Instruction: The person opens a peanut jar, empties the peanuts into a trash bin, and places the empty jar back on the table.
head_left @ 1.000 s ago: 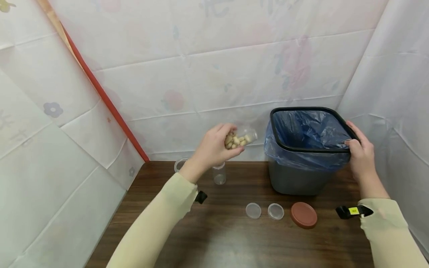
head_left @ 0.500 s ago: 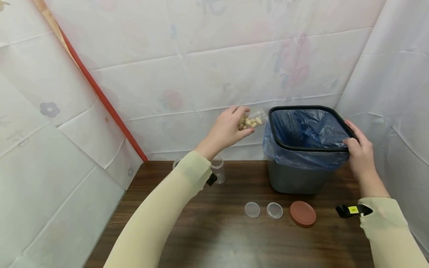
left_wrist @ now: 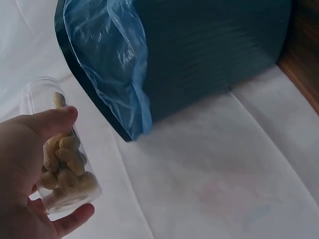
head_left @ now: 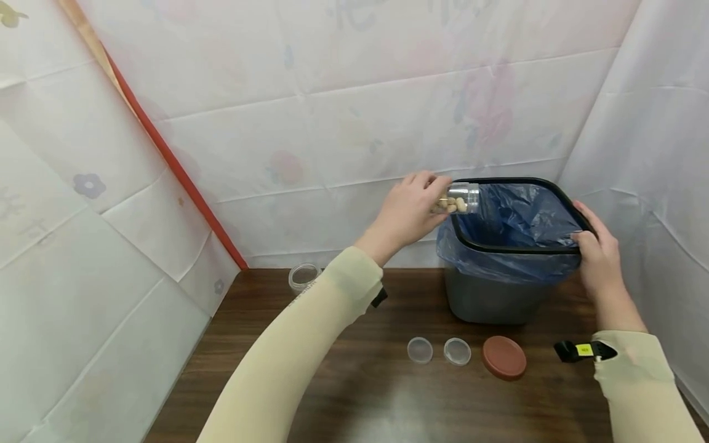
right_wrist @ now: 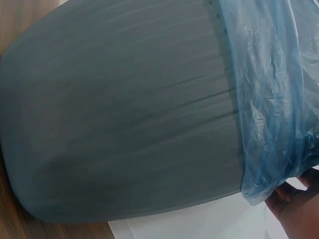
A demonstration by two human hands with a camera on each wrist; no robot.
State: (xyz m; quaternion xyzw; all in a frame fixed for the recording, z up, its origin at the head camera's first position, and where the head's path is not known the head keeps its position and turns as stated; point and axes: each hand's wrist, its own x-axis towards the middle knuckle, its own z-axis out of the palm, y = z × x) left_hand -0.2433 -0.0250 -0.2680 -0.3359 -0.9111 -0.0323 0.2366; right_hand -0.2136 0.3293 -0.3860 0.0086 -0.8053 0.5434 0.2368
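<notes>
My left hand (head_left: 407, 212) grips a clear plastic jar (head_left: 472, 198) lying on its side, its uncapped mouth over the bin's left rim. Several unshelled peanuts (left_wrist: 71, 157) are inside the jar, with the thumb across its side in the left wrist view. Below the jar's mouth stands a grey trash bin (head_left: 490, 304) with a black rim, lined with a blue plastic bag (head_left: 523, 206) folded over the outside. At the bin's right corner, my right hand (head_left: 600, 258) grips the rim and bag. In the right wrist view its fingers (right_wrist: 286, 191) are partly hidden by the bag.
Two small clear lids (head_left: 420, 351) (head_left: 457, 351) and a reddish-brown lid (head_left: 504, 357) lie in front of the bin on the wooden table (head_left: 354, 381). A clear jar (head_left: 304, 277) stands at the back left, partly behind the left sleeve. White cloth (head_left: 277, 154) surrounds the table.
My left hand has carried the peanut jar rightward from beside the bin to above its left rim. The left forearm now covers a small clear jar. My right hand has stayed on the rim.
</notes>
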